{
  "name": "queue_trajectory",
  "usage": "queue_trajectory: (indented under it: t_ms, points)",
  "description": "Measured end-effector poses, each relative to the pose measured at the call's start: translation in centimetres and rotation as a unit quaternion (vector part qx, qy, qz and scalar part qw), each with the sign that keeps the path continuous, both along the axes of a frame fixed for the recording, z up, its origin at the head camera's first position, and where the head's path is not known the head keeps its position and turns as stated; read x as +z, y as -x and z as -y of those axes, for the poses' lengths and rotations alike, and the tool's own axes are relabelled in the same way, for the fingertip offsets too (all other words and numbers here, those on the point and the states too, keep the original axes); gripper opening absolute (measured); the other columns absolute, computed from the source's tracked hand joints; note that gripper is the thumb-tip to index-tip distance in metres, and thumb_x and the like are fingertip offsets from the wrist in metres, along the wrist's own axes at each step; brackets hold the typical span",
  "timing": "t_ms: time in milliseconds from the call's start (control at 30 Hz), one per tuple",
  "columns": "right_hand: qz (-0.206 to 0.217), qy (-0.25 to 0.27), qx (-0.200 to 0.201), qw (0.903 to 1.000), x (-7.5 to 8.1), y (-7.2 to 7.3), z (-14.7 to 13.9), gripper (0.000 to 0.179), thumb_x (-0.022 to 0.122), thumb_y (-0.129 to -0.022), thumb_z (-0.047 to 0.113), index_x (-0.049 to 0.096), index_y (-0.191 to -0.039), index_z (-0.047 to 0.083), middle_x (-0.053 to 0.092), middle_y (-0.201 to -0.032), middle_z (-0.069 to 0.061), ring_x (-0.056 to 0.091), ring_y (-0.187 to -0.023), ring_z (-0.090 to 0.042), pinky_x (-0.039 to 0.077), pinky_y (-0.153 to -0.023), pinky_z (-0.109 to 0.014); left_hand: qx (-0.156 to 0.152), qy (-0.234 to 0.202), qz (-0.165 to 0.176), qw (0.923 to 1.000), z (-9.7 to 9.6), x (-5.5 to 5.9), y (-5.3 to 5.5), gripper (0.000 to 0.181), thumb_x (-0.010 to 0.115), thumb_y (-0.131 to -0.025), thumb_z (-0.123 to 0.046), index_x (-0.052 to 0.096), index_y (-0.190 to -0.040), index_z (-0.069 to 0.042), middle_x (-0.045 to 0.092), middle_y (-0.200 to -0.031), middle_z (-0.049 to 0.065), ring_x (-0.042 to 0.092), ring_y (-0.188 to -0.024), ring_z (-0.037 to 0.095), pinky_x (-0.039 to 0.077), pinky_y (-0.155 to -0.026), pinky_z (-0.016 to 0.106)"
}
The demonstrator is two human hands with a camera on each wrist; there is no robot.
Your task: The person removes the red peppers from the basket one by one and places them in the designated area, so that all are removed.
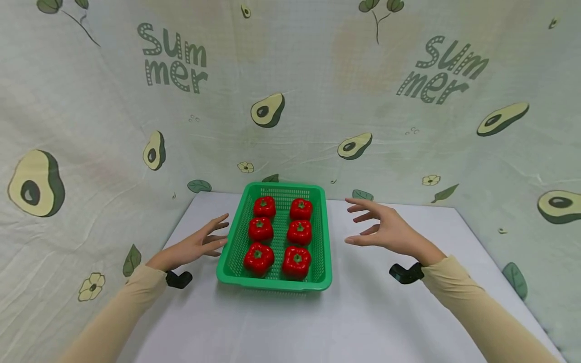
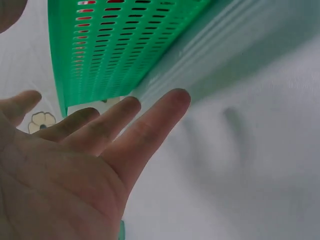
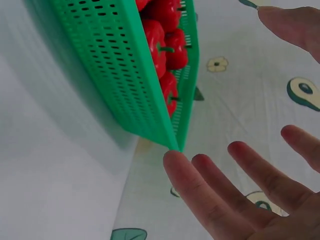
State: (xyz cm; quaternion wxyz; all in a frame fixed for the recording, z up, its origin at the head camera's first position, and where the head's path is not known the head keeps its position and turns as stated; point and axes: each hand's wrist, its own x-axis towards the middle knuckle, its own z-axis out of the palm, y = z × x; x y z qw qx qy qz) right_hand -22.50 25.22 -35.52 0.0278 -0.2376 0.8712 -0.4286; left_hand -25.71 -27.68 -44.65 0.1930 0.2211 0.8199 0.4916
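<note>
A green plastic basket with perforated walls stands on the white table, holding several red bell peppers in two columns. My left hand is by the basket's left side, fingers spread and reaching toward its rim; the palm and fingers show beside the slotted wall in the left wrist view. To the right of the basket, my right hand hovers with a gap between it and the rim, thumb and fingers apart and holding nothing. In the right wrist view, several peppers show over the basket's edge.
The white table extends in front of the basket and to both sides. A pale cloth printed with avocados and lettering hangs behind and at the sides, meeting the table's back edge. Each wrist wears a black camera band.
</note>
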Motion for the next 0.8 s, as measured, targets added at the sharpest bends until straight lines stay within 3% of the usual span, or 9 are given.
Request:
queue_trajectory:
  t_ms: [167, 533, 800]
  points:
    - [0.006, 0.019, 0.031, 0.9993, 0.4, 0.2, 1.3, 0.094, 0.097, -0.087, 0.023, 0.047, -0.166, 0.026, 0.060, -0.152, -0.011, 0.065, -0.130, -0.037, 0.065, -0.091, -0.039, -0.014, -0.026, 0.013, 0.9995, 0.3, -0.5, 0.0, 0.078, 0.058, -0.116, -0.026, 0.010, -0.178, -0.021, 0.013, -0.179, 0.021, 0.037, -0.155, 0.054, 0.056, -0.108, 0.053]
    - [0.051, 0.052, 0.088, 0.9935, 0.3, 0.7, 3.7, 0.092, 0.095, -0.088, 0.013, 0.048, -0.166, 0.021, 0.050, -0.162, -0.015, 0.061, -0.134, -0.046, 0.065, -0.089, -0.037, -0.040, -0.074, 0.013, 0.9963, 0.0, -0.9, 0.2, 0.072, 0.052, -0.117, -0.018, 0.012, -0.177, -0.018, 0.012, -0.181, 0.020, 0.037, -0.154, 0.054, 0.057, -0.108, 0.052]
    - [0.083, 0.049, 0.123, 0.9878, 0.0, 1.2, 5.1, 0.088, 0.095, -0.088, 0.014, 0.050, -0.164, 0.019, 0.056, -0.154, -0.014, 0.059, -0.133, -0.052, 0.065, -0.089, -0.041, -0.041, -0.061, 0.008, 0.9973, -0.3, -0.9, 0.2, 0.071, 0.055, -0.116, -0.020, 0.018, -0.176, -0.013, 0.018, -0.180, 0.018, 0.038, -0.155, 0.050, 0.051, -0.113, 0.040]
